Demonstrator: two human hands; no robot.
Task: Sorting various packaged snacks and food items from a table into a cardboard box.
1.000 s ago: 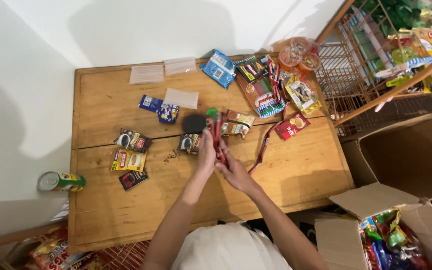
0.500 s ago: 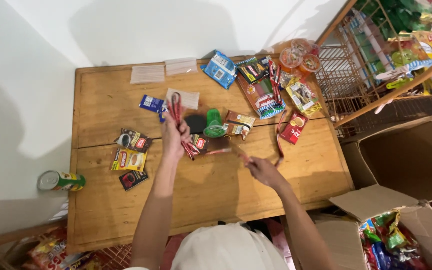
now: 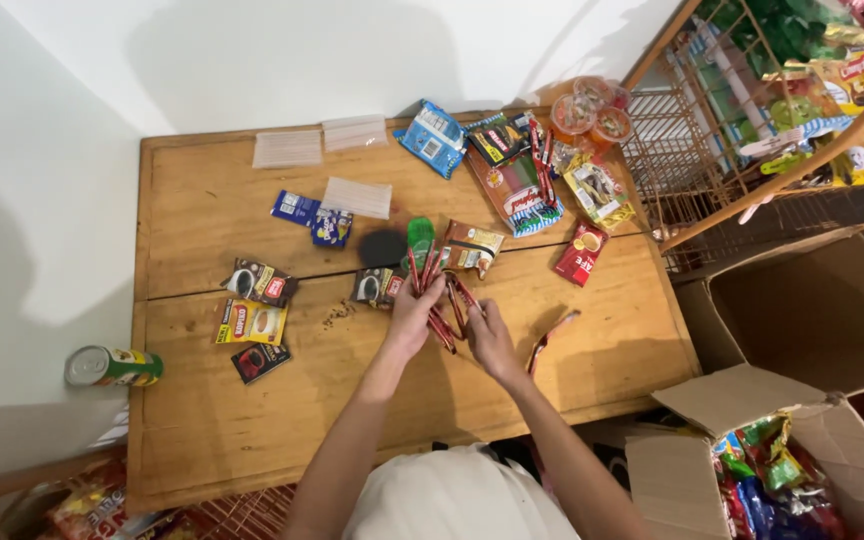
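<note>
A: Head view, looking straight down: both hands meet over the middle of the table (image 3: 202, 400). The left hand (image 3: 414, 315) has its fingers curled round a fan of thin red stick sachets (image 3: 430, 275), tips pointing away from the person.

B: And the right hand (image 3: 490, 338)?

A: Its fingers pinch a few more of the same sticks just beside the left, and the two bunches touch or nearly so. One loose stick (image 3: 550, 335) lies on the wood a little to the right.

B: How would you expect those to handle?

A: Light, I'd judge, and slim. The foil looks slick, so a loose fan could slide apart. They probably bend easily in the middle.

B: So where to grip?

A: Near the lower ends, all squared up together, fingers pressed flat across the bundle, not on a single stick. Squeezing hard seems unnecessary; powder sachets likely crease, not break.

B: Anything crowding them?

A: A green cap (image 3: 419, 232) and a brown pouch (image 3: 472, 245) sit just beyond the fingertips, with a dark sachet (image 3: 377, 285) beside the left hand. A can (image 3: 112, 366) stands well apart at the left edge.
</note>
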